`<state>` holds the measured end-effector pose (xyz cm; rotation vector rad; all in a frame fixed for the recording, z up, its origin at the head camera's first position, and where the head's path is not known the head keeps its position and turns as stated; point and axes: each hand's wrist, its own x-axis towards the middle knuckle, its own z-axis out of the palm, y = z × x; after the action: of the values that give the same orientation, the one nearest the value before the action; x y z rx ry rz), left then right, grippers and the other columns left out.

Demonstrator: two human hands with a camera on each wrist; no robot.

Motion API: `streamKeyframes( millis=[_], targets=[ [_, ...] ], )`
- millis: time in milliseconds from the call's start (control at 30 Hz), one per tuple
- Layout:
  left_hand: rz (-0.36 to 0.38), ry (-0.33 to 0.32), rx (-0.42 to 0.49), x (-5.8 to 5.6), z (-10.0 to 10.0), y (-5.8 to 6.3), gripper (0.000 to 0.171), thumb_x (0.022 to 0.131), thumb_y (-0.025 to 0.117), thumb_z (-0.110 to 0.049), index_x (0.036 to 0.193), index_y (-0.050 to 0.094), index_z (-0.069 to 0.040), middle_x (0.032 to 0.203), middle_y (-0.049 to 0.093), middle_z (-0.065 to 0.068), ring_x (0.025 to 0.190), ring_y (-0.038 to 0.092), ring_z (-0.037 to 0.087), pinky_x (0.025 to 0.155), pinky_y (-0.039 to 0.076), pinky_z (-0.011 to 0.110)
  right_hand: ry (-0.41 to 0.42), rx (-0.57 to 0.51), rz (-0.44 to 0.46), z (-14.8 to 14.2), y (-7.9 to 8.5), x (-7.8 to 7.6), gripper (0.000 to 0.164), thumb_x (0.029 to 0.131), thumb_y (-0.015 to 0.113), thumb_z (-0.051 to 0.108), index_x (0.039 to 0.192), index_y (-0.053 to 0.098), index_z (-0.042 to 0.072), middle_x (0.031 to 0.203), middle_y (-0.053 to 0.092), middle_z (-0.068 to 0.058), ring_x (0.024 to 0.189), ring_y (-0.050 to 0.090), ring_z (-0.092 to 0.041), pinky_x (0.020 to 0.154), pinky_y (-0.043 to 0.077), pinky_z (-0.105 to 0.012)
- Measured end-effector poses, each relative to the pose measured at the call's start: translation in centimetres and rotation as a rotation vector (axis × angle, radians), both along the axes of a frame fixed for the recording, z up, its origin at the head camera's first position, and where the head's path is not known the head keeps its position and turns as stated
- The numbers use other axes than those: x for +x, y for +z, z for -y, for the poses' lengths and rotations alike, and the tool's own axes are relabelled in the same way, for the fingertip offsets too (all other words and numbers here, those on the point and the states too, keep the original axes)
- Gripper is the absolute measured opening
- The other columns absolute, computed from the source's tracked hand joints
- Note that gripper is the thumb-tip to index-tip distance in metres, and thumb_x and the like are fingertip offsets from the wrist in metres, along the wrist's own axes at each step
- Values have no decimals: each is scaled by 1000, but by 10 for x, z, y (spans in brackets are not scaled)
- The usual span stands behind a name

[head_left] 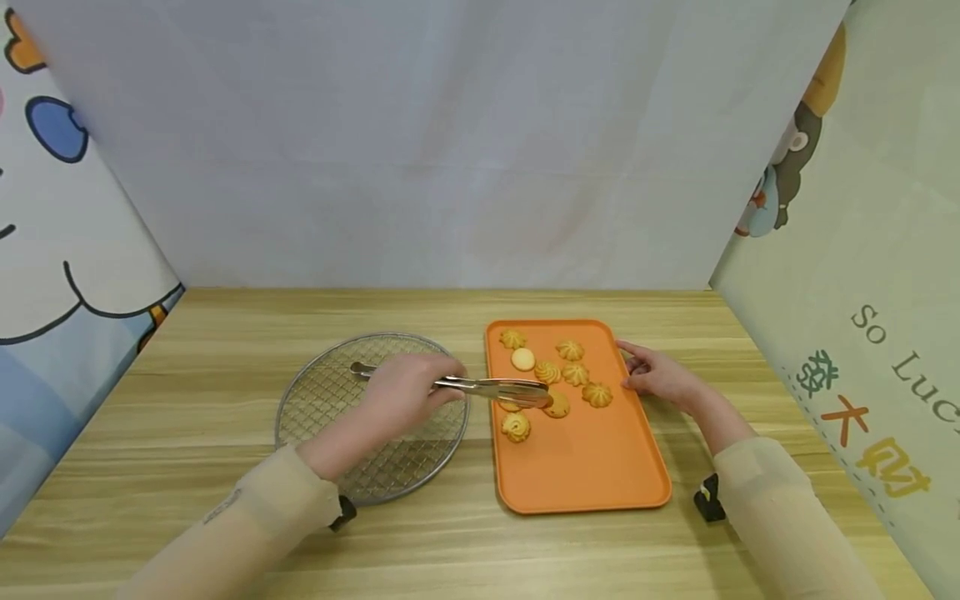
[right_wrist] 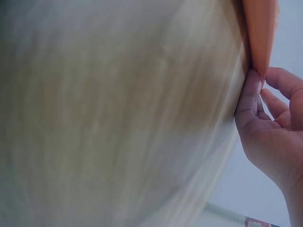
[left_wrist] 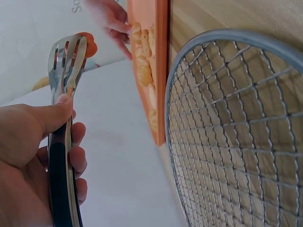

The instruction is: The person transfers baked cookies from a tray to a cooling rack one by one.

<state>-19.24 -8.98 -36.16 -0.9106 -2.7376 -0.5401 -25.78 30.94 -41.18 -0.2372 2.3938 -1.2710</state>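
Note:
My left hand point(head_left: 411, 385) grips metal tongs point(left_wrist: 61, 161) with dark handle sides. Their slotted heads point(head_left: 517, 392) are over the left part of an orange tray point(head_left: 581, 475); a small orange-brown piece point(left_wrist: 90, 45) shows at the tips, its kind unclear. Several golden cookies lie on the tray, including a swirled cookie point(head_left: 515, 427), a pale round cookie point(head_left: 523, 359) and a ridged cookie point(head_left: 597, 394). At the tray's right rim, my right hand point(head_left: 662, 379) pinches the edge between thumb point(right_wrist: 250, 94) and fingers.
A round wire mesh rack point(head_left: 375, 475) with a grey rim lies on the wooden table point(head_left: 225, 350), left of the tray and beneath my left hand. A pale wall point(head_left: 450, 167) stands behind the table, with printed panels at both sides.

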Motion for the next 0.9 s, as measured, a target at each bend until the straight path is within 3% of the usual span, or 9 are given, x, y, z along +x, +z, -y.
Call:
streamKeyframes(
  millis=[400, 633, 900],
  targets=[
    [-37, 64, 70, 3, 29, 13, 19, 83, 71, -30, 99, 70, -20, 95, 71, -5, 79, 66, 13, 65, 51, 33, 6, -4, 9, -1, 4, 2, 73, 93, 55, 1, 151, 12, 1, 111, 42, -21, 83, 45, -14, 70, 48, -25],
    [-95, 106, 92, 4, 49, 15, 24, 81, 74, -29, 101, 69, -17, 98, 71, -2, 80, 67, 16, 67, 52, 37, -1, -12, 9, -1, 4, 3, 72, 93, 56, 2, 151, 13, 2, 111, 42, -21, 83, 45, -14, 70, 48, -24],
    [-68, 145, 99, 2, 66, 13, 21, 84, 72, -24, 102, 69, -15, 97, 71, 1, 73, 65, 17, 61, 50, 36, -3, 7, 11, -1, 6, 4, 72, 93, 56, 2, 151, 13, 2, 111, 42, -20, 86, 44, -16, 71, 47, -23]
  ],
)
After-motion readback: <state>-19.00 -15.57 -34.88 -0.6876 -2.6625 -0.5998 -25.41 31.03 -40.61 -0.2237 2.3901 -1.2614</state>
